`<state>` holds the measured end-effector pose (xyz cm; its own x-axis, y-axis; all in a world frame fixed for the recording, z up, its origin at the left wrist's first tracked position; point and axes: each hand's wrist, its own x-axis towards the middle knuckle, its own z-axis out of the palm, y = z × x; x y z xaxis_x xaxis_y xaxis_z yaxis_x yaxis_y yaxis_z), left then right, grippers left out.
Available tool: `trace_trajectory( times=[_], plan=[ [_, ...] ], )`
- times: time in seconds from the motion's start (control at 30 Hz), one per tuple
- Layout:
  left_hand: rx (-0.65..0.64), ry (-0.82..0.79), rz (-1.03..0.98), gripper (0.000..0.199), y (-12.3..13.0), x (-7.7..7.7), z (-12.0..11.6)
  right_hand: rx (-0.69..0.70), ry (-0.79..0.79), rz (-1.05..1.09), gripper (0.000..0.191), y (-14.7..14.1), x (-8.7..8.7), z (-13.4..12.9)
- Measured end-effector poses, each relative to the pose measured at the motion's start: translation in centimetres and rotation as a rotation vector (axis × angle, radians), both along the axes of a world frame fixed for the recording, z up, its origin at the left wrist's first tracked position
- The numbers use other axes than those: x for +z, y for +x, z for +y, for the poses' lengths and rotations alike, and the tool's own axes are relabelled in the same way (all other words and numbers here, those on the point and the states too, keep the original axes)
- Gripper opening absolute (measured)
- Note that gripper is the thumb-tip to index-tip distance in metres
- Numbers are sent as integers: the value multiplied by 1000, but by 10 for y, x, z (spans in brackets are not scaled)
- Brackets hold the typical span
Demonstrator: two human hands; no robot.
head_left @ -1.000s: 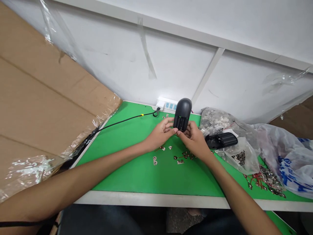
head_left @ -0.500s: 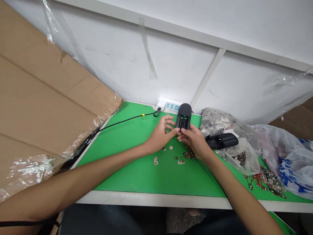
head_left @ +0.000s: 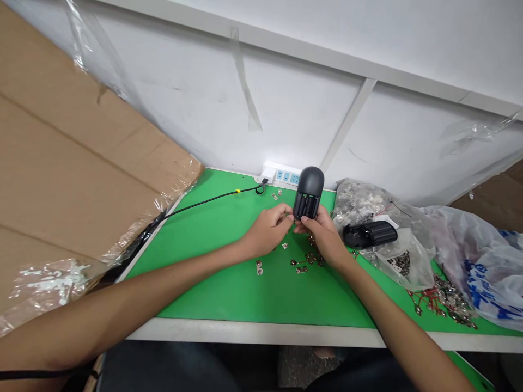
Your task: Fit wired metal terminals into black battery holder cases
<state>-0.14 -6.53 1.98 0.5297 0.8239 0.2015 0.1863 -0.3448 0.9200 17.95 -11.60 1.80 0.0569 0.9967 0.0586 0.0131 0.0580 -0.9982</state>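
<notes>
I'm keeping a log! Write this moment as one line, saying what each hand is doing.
left hand: fingertips at lower end of black battery case | right hand: holding the case upright | green mat: metal tabs lying below the hands

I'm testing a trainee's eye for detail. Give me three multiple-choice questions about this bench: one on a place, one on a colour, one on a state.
1. Where does the second black slotted housing lie?
A) at the mat's left end
B) among the plastic bags
C) at the mat's front edge

2. What colour is the bench mat?
A) green
B) blue
C) white

3. How does the dark slotted housing stand in the right hand?
A) flat on the mat
B) rounded end down
C) rounded end up

1 B: it rests on the bags at the right.
2 A: green shows around the metal tabs.
3 C: the dome points away, above the fingers.
</notes>
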Motion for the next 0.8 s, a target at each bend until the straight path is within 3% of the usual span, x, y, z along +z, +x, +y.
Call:
trace_trajectory(
  times=[0.23,0.43,0.8],
  plan=[
    [-16,91,72,15,-3,3,-4,55,87,-197,23,-2,-5,-4],
    [-13,101,104,13,-3,3,-4,9,108,-338,17,-5,1,-9],
    [-17,83,96,13,-4,4,-4,23,153,-426,17,-7,1,-11]
  ],
)
